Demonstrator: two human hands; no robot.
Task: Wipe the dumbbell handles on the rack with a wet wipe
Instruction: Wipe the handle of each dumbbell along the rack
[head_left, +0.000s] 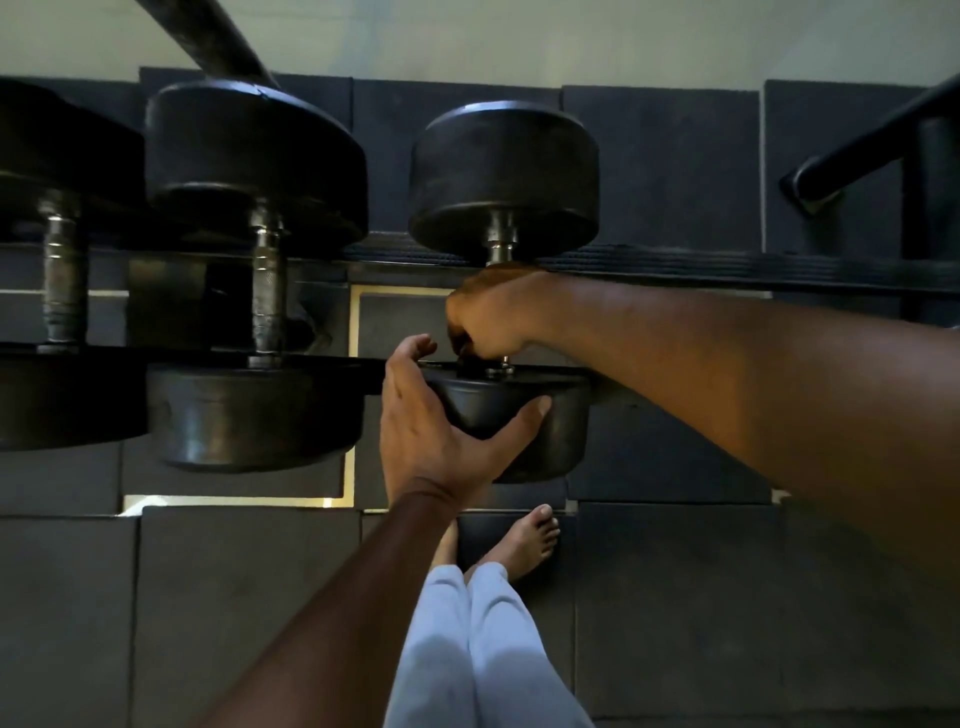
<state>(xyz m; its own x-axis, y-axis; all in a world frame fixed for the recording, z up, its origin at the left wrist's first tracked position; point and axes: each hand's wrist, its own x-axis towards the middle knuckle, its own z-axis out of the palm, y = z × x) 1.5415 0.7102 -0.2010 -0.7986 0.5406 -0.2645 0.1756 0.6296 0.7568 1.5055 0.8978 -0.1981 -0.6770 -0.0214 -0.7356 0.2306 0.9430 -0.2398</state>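
At the centre of the frame the right hand (493, 314) is curled round the handle (500, 241) of the rightmost dumbbell (503, 176) on the rack (675, 270); any wet wipe under those fingers is hidden. The left hand (434, 431), fingers spread, cups the dumbbell's near head (550, 431) with its thumb along the lower edge. The handle's long axis runs up and down the frame, so I judge the wiping stroke must travel along it, between the two heads, with the right hand already on it.

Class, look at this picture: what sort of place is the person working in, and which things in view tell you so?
Most likely a gym or weights room. Heavy black dumbbells sit in a row on a rack rail, and the floor is covered in dark rubber tiles. The right hand grips one dumbbell's handle.
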